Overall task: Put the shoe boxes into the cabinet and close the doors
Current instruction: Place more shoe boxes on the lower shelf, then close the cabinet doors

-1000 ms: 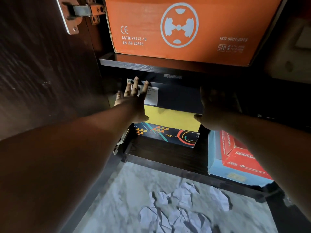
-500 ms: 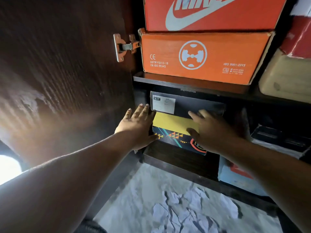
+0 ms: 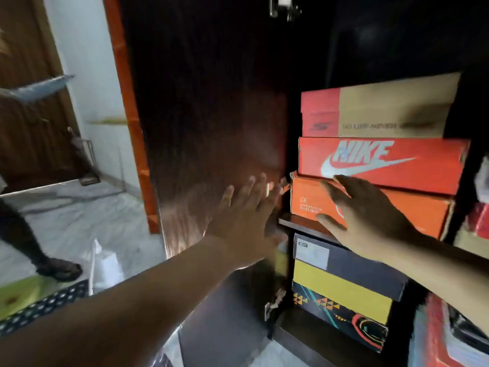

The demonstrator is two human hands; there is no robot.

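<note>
A head-worn camera looks down at two bare arms reaching toward an open wooden cabinet with shoe boxes stacked on its shelves.

The left hand [image 3: 246, 221] has straight fingers spread apart, held up in front of the inner face of the open dark cabinet door [image 3: 211, 115]; the blur hides whether the fingertips touch the wood. It holds nothing.

The right hand [image 3: 370, 215] also has its fingers spread and straight, gripping nothing. It lies in front of the orange box [image 3: 307, 200], which sits on the shelf [image 3: 291, 223]. The fingertips reach the seam where that box meets the red Nike box [image 3: 381, 160] stacked on top of it. Contact cannot be told for sure.

Above the Nike box sits a red and brown box [image 3: 375, 112]. Below the shelf that carries the orange box, under the right wrist, stands a dark box with a white label [image 3: 352, 266], and under it a yellow box with a patterned side [image 3: 341, 298]. More boxes lie blurred to the right of these.

To the left of the cabinet door, a pale floor [image 3: 79, 221] shows another person's sandalled foot [image 3: 59, 268].
</note>
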